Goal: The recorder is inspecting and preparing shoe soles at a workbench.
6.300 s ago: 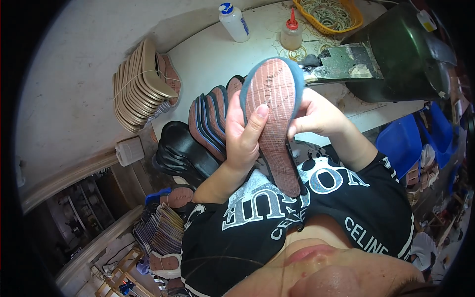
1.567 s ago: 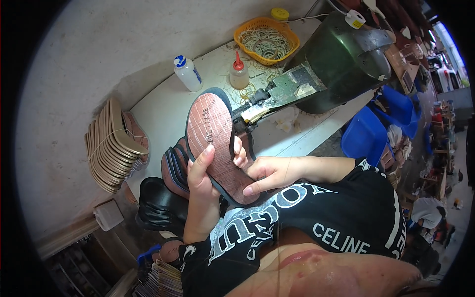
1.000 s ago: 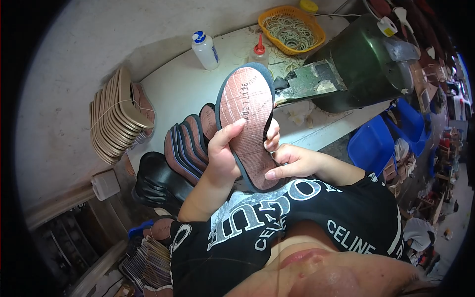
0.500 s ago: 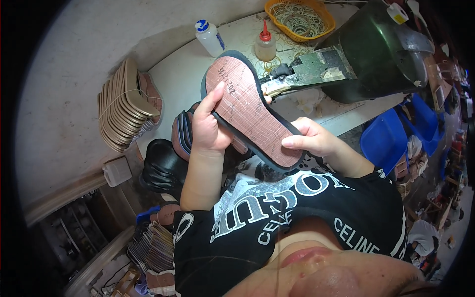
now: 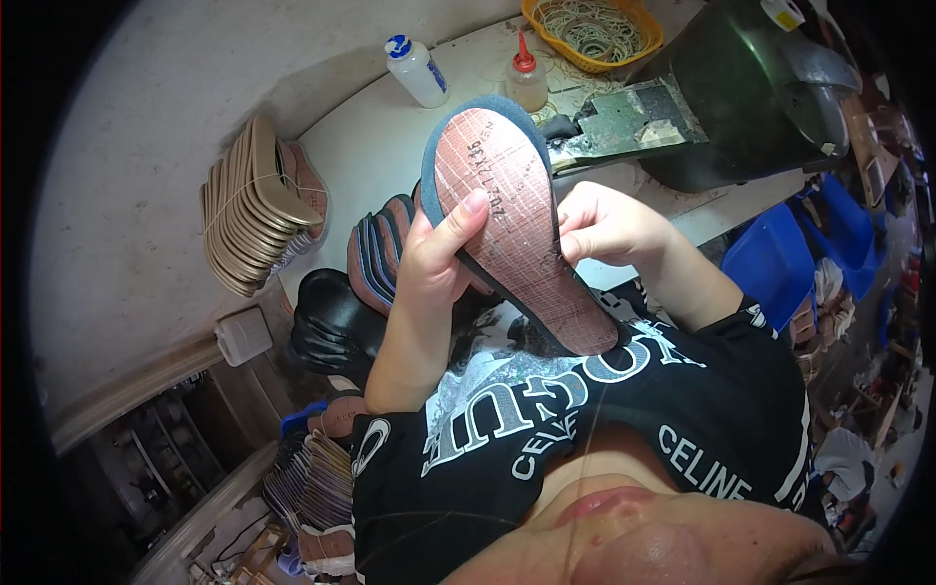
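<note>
A shoe insole with a reddish-brown, grid-patterned face and a dark blue-grey border is held up slantwise in front of my chest. My left hand grips its left edge, the thumb flat on the face and the other fingers hidden underneath. At the right edge, near the narrow middle, my right hand pinches the dark border between thumb and curled fingers. Behind my left forearm stands a bundle of similar insoles with dark and reddish layers, beside a shiny black padded object.
A tied stack of beige insoles leans at the wall. On the white table are a white bottle, a red-tipped glue bottle, a yellow basket of rubber bands and a dark green machine. Blue bins stand right.
The insole has turned more upright, its rounded wide end shifting right. My right hand has moved up from its lower end to the middle of its right edge. My left hand still grips it.
</note>
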### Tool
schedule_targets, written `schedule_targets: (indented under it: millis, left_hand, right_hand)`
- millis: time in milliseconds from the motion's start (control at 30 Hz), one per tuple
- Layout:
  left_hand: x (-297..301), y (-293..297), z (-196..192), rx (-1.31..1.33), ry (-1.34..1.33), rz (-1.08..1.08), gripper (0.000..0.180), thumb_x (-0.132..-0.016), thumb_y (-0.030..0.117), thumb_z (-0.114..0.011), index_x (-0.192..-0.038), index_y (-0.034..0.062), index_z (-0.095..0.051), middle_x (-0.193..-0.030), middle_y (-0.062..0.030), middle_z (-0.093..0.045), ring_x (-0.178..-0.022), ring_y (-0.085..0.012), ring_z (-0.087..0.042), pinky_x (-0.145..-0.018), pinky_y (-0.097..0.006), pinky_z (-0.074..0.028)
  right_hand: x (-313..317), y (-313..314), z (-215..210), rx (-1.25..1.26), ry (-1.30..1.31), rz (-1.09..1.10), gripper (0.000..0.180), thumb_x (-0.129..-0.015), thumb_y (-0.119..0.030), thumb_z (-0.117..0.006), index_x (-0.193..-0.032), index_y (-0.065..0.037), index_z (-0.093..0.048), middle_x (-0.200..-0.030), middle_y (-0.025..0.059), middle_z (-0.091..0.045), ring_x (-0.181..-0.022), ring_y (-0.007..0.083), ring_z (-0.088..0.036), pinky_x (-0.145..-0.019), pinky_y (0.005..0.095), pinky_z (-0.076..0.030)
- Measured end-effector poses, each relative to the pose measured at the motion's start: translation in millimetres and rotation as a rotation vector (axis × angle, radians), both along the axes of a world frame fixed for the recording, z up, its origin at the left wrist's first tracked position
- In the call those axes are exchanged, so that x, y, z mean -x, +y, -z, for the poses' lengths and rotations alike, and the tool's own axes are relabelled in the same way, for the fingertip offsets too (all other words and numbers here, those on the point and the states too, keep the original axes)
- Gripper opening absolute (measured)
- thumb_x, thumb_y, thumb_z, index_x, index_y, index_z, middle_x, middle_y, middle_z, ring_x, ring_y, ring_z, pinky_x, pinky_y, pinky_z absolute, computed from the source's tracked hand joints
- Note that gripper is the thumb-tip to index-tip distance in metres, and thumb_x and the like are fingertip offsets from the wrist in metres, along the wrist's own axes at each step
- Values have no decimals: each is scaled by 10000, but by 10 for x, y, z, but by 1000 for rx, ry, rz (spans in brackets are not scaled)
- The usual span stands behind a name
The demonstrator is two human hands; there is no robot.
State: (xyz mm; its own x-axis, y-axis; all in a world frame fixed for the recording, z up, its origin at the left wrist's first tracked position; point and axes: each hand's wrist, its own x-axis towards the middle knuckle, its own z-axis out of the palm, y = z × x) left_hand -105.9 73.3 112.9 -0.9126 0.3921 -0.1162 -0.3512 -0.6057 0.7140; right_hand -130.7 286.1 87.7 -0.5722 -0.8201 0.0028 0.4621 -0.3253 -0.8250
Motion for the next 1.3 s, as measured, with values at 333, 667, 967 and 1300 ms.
schedule_targets:
  millis: [333,667,967,1300]
  left_hand:
    - [54,59,23,313,100,-185,334,-912,143,-576,-1174,-55,-519,-1036,-124,-635,-948,-174,-628,-848,-308,-497]
    - [176,56,357,643,160,-305,403,-785,228,-747,-1048,-43,-605,-1056,-112,-591,-961,-173,-575,-858,-294,-455]
    - [495,155,693,996,262,-643,486,-731,361,-769,-931,-55,-619,-1112,-163,-521,-1057,-268,-463,-951,-346,-359]
    - [571,316,708,775,185,-557,421,-805,334,-705,-959,-52,-636,-1035,-184,-565,-986,-285,-538,-910,-366,-404]
  right_hand:
    - [-137,-35,-138,-408,51,140,247,-947,-220,-576,-1013,-2,-670,-840,0,-665,-722,53,-591,-620,221,-509]
    - [-17,20,-77,-504,66,416,214,-900,-191,-642,-900,15,-704,-771,5,-668,-680,26,-555,-629,198,-458]
    - [56,-105,97,-382,-3,584,232,-919,-201,-619,-918,16,-699,-791,4,-661,-694,40,-568,-642,199,-460]
    - [31,110,53,-325,-174,516,266,-931,-209,-596,-927,37,-695,-849,56,-689,-697,69,-612,-653,210,-488]
